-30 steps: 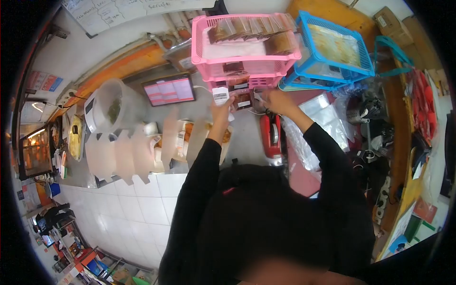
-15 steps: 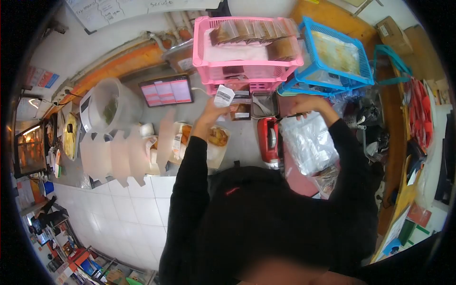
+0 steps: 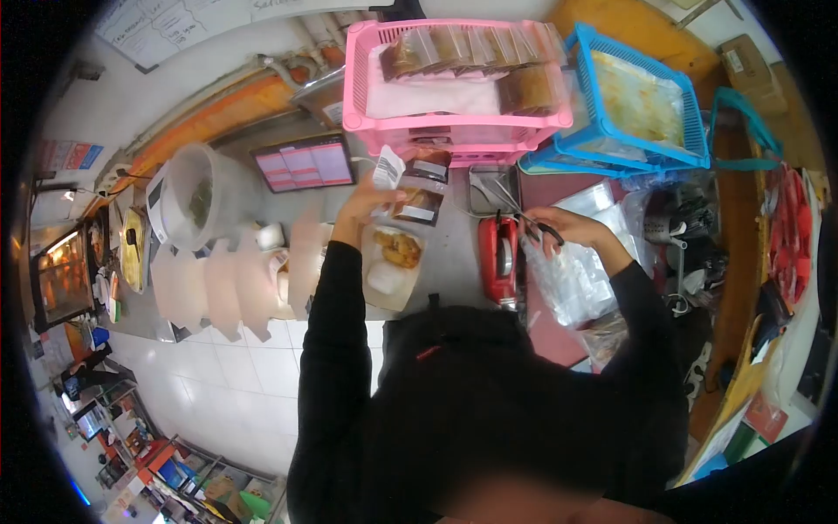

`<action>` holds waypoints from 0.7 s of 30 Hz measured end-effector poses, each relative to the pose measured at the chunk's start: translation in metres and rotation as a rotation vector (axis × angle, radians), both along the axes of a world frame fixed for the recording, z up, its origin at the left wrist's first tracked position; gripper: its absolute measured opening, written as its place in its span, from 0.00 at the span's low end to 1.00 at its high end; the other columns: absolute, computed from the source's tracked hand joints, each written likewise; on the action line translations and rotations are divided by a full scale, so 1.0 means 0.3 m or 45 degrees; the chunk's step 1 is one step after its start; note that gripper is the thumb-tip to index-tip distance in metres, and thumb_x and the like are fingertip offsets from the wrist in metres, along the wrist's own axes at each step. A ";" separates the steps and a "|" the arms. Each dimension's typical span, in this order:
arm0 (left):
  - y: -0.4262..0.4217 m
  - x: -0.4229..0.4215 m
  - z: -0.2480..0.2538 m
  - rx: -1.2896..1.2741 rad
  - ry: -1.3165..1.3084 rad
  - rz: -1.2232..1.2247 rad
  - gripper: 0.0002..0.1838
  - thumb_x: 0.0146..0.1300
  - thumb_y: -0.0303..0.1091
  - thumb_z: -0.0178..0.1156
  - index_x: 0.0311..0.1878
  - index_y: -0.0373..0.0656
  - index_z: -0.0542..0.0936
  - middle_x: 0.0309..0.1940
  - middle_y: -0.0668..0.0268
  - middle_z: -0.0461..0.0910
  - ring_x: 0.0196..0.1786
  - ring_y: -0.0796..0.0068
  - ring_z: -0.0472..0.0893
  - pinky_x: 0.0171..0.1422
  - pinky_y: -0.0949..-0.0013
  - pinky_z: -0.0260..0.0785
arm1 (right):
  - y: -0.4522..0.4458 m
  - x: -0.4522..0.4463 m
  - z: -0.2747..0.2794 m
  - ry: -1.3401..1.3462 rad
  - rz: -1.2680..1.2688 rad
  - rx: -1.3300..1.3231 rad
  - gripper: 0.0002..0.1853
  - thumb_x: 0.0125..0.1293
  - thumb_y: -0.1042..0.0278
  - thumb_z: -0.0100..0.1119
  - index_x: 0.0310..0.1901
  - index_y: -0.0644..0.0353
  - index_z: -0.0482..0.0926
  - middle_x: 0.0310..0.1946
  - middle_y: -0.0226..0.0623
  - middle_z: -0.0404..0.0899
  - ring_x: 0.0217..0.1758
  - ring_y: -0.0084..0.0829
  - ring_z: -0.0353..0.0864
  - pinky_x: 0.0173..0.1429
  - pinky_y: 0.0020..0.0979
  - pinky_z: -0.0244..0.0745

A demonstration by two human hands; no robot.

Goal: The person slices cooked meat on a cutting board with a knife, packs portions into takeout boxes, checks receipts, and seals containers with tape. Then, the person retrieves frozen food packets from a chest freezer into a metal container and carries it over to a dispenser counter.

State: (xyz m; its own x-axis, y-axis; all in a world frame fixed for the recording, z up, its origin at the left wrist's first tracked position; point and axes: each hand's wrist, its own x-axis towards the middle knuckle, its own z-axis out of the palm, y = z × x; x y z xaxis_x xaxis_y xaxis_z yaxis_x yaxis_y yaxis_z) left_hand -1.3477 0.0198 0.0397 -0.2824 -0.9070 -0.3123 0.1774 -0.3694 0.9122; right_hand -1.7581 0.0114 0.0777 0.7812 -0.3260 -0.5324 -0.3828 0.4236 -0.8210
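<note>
Over the desk (image 3: 453, 262), our right hand (image 3: 578, 230) now plainly shows scissors (image 3: 521, 213), unclear earlier, its fingers curled round and partly hiding them; our left hand's (image 3: 363, 206) fingers pinch a label (image 3: 388, 168), print illegible, beside brown sachets (image 3: 421, 200).

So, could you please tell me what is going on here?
A person is working at a counter. Their left hand holds a white printed slip, its fingers at brown packets. Their right hand holds scissors, with the blades pointing away from the packets' side, over a metal tray. An open food box sits below the packets.
</note>
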 end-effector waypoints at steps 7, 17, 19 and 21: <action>-0.042 0.000 0.025 -0.003 0.128 -0.141 0.47 0.41 0.35 0.72 0.69 0.39 0.63 0.34 0.74 0.76 0.20 0.91 0.64 0.21 0.82 0.55 | -0.128 0.237 -0.107 -0.262 0.123 -0.214 0.25 0.51 0.67 0.73 0.50 0.59 0.73 0.28 0.25 0.74 0.29 0.15 0.70 0.30 0.20 0.65; -0.058 0.025 0.076 0.052 0.066 -0.189 0.45 0.42 0.32 0.71 0.68 0.41 0.65 0.32 0.75 0.73 0.20 0.89 0.63 0.20 0.82 0.53 | -0.175 0.335 -0.056 -0.264 0.119 -0.181 0.22 0.49 0.77 0.70 0.47 0.61 0.75 0.24 0.24 0.74 0.24 0.13 0.72 0.27 0.18 0.64; -0.064 0.029 0.071 0.054 0.055 -0.211 0.45 0.42 0.31 0.71 0.68 0.42 0.65 0.34 0.75 0.73 0.21 0.89 0.64 0.20 0.82 0.53 | -0.172 0.336 -0.089 -0.295 0.115 -0.200 0.21 0.50 0.77 0.69 0.47 0.61 0.75 0.24 0.24 0.74 0.24 0.13 0.74 0.26 0.17 0.65; -0.068 0.040 0.057 0.061 0.072 -0.251 0.45 0.41 0.31 0.71 0.68 0.42 0.66 0.35 0.75 0.74 0.22 0.89 0.65 0.20 0.82 0.53 | -0.169 0.333 -0.115 -0.308 0.114 -0.224 0.19 0.51 0.78 0.68 0.46 0.62 0.75 0.24 0.25 0.75 0.24 0.13 0.75 0.26 0.17 0.66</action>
State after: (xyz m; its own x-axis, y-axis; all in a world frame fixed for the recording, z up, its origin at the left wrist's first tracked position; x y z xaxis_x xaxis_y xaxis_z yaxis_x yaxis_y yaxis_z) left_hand -1.3358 -0.0005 0.0568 -0.4709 -0.8171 -0.3327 0.1477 -0.4448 0.8834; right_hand -1.6583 -0.0393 0.0434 0.9081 -0.3210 -0.2689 -0.1965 0.2403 -0.9506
